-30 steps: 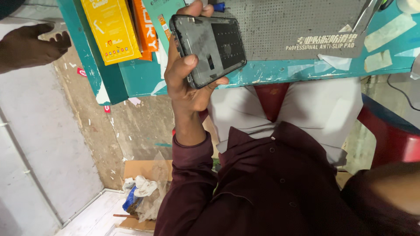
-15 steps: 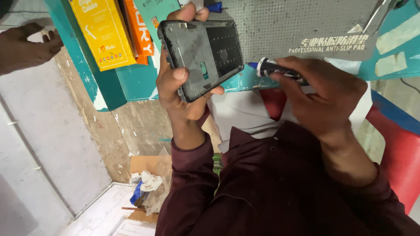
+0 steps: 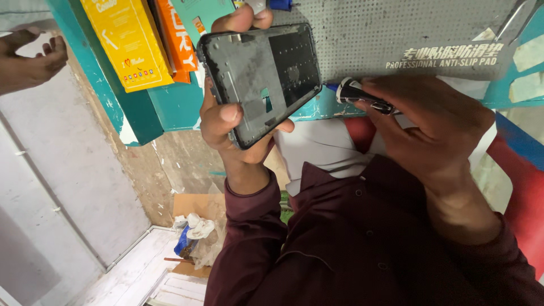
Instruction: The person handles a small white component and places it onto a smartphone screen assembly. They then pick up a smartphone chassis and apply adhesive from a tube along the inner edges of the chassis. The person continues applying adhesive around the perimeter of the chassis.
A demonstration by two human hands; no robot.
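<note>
Left hand point(image 3: 238, 122) closed around phone frame point(image 3: 260, 79): thumb lies across its lower left edge, fingertips point(image 3: 243, 17) curl over the far top edge, palm behind it. Frame is tilted, open inner side facing the camera, dark plate with a cutout near the middle. It sits in front of the bench edge, just left of the right hand.

Right hand point(image 3: 430, 124) closed on a tool point(image 3: 362, 96): black handle with a silver band, butt end pointing toward the frame, close to its right edge. Can't tell whether they touch. Tool tip is hidden under the fingers. Knuckles rest against the bench edge.

Both arms in maroon sleeves point(image 3: 340, 243), shirt buttons visible below the right wrist.

Behind the right hand: grey perforated mat point(image 3: 408, 28) on the teal bench point(image 3: 170, 107), with white lettering and strips of pale tape at its right end. Blue cap thing sits just above the left fingertips, too cropped to identify.

Left of the left hand, on the bench: yellow box point(image 3: 127, 42), orange box point(image 3: 178, 39) beside it, teal one next to that.

Further left, well apart: another person's hand point(image 3: 28, 62), fingers loosely open, holding nothing.

Below the left wrist, far down on the floor: cardboard box point(image 3: 190, 207) with crumpled white and blue rubbish point(image 3: 192, 235) against a scuffed wall. Red seat point(image 3: 524, 187) to the right of the right forearm.
</note>
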